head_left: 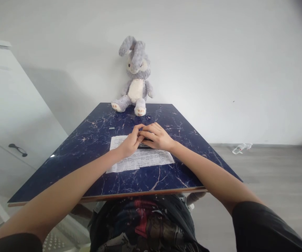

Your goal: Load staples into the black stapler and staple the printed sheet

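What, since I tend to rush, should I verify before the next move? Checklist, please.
1. Left hand and right hand together: ok, both at a dark object.
2. Grip on it: cannot tell, mostly hidden.
3. Printed paper beneath the hands: ok.
4. Plush rabbit away from the hands: ok, sits at the far end of the table.
5. Small grey piece off the paper: ok.
6. Floor unlittered: not ok, clear plastic lies near the wall.

From here I count one left hand (132, 141) and one right hand (158, 137), at one dark object (144, 146), above printed paper (137, 160) whose sheets I can't count. Beyond the hands: one small grey piece (111, 128), one plush rabbit (135, 90). Under them, one surface (187, 147); to their left, one cabinet handle (17, 149); to their right, one plastic item (242, 148).
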{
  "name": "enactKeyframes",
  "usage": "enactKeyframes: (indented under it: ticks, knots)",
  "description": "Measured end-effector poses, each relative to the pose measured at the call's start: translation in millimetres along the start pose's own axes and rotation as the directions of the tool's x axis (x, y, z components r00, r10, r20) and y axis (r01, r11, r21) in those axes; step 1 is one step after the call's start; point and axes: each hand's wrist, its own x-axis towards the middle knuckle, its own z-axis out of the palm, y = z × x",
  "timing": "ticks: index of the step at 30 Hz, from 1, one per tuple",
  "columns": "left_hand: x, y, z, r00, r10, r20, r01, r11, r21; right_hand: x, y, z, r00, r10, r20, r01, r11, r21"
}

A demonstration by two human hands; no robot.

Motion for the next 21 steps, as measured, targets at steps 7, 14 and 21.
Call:
enactKeyframes:
  ticks: [7,14,21]
  knots:
    - [4,9,-7.6,0.996,0.081,-0.047,-0.080,0.997,0.018,3,7,-6,0.996,0.087,-0.036,-0.089,0.995,-0.038]
    - [33,-20,-73.6,0.956,0.148,-0.254,0.100,0.646,0.756,-58,105,-21,0.648,0.760,0.050,-0.721,0.633,-0.283]
    - [38,-69,-119.8,0.932,-0.227,-0.284,0.344,0.294,0.892,-114,154,-6,0.291,0.933,0.212,-0.866,0.351,-0.356]
